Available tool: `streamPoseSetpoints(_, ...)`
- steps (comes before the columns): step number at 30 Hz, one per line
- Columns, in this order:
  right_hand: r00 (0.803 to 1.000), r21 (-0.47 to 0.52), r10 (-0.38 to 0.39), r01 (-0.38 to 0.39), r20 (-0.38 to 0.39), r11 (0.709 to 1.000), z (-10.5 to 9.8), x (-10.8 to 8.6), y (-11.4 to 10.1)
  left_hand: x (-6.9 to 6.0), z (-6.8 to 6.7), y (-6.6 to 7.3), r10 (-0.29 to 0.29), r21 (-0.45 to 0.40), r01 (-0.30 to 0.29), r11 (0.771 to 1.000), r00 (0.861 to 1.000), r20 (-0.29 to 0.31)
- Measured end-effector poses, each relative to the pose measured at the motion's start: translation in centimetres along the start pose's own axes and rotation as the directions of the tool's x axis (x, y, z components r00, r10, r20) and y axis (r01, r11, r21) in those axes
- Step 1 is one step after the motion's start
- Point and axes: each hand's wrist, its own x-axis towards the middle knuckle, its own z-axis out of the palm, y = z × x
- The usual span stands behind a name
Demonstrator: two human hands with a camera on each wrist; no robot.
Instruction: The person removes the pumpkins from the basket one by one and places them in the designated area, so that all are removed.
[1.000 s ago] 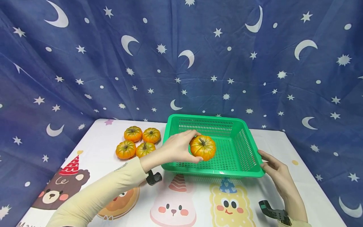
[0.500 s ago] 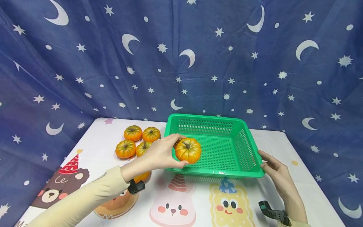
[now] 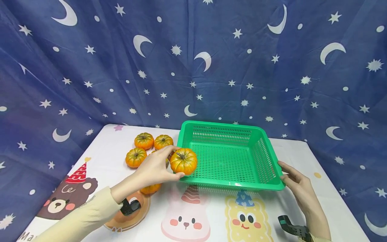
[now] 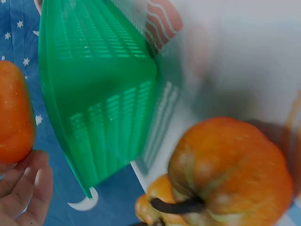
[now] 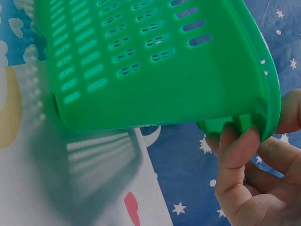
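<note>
A small orange-and-green pumpkin (image 3: 183, 161) is gripped by my left hand (image 3: 155, 167), thumb in front and fingers behind. It is at the left end of the green plastic basket (image 3: 232, 184), overlapping the rim in the head view. In the left wrist view, this pumpkin (image 4: 15, 113) shows at the left edge, fingers under it. My right hand (image 3: 302, 188) holds the basket's right rim; the right wrist view shows fingers (image 5: 240, 153) curled under it. Only the mesh floor is visible inside the basket (image 5: 155, 94).
Left of the basket, several more pumpkins lie on the white cartoon tablecloth (image 3: 217, 211), including a back-left pumpkin (image 3: 144, 140) and one near the left wrist (image 3: 150, 189). Another is mostly hidden behind my left hand. A blue star-patterned curtain (image 3: 169, 67) hangs behind the table.
My left hand has carried the pumpkin leftward, from over the middle of the basket to its left end. The right hand stays on the rim, and the basket has hardly moved.
</note>
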Motion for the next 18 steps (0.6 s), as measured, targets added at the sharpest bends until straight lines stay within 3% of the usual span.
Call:
streamPoseSetpoints(6,1.0,0.001,0.002,-0.002,0.003,1.0,0.1,0.0,0.0,-1.4,-0.4,-1.5,-0.055,-0.028,0.055,0.998,0.998,-0.013)
streamPoseSetpoints(10,1.0,-0.027,-0.001,0.001,0.003,1.0,0.1,0.0,0.0,-2.2,-0.7,-2.5,-0.094,-0.014,0.093,0.996,0.995,-0.033)
streamPoseSetpoints(18,1.0,0.025,0.006,-0.007,0.004,1.0,0.0,0.1,0.1,-3.4,-1.6,-4.3,-0.164,0.031,0.166,0.986,0.984,-0.065)
